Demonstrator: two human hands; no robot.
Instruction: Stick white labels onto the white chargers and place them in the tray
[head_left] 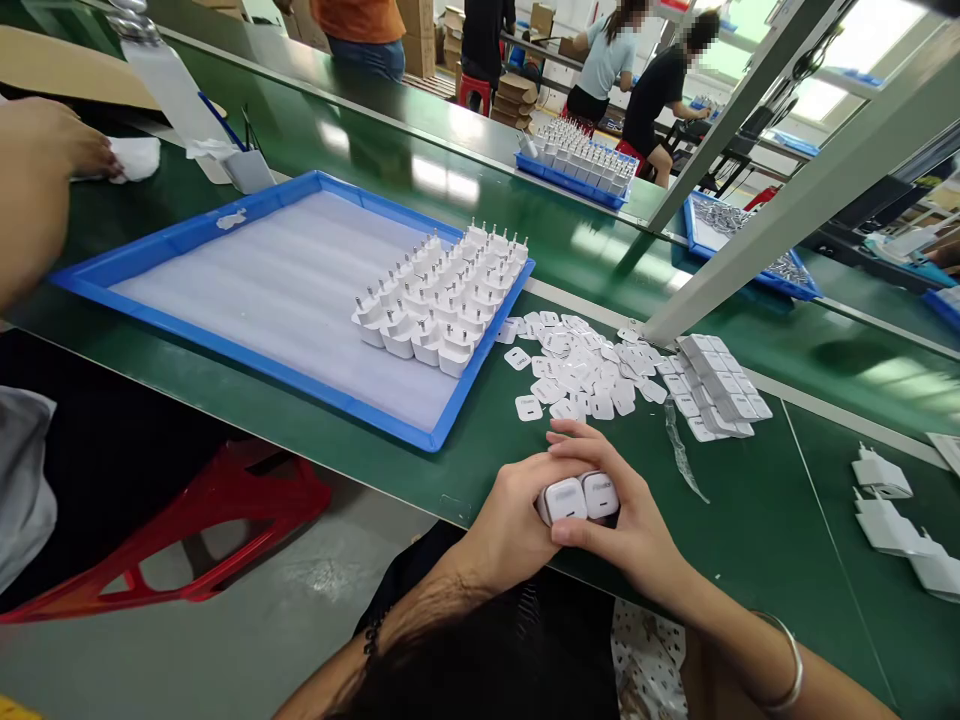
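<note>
Two white wall chargers [577, 498] sit side by side between my hands at the table's near edge, their flat faces with a small dark slot turned up. My left hand [506, 515] is wrapped round the left charger. From the right, my right hand [637, 505] curls round the pair, thumb across the near side and fingers over the far side. Their lower parts are hidden by my hands. Just beyond lies a loose heap of small white square plates [581, 365], with stacked plates [720, 385] to its right.
A blue tray [375, 428] on the left holds rows of chargers [450, 290], pins up. More chargers [885, 525] lie at right. A slanted post [787, 210] rises behind the stacks. A clear strip [681, 455] lies nearby. A co-worker's hand [64, 140] holds something white.
</note>
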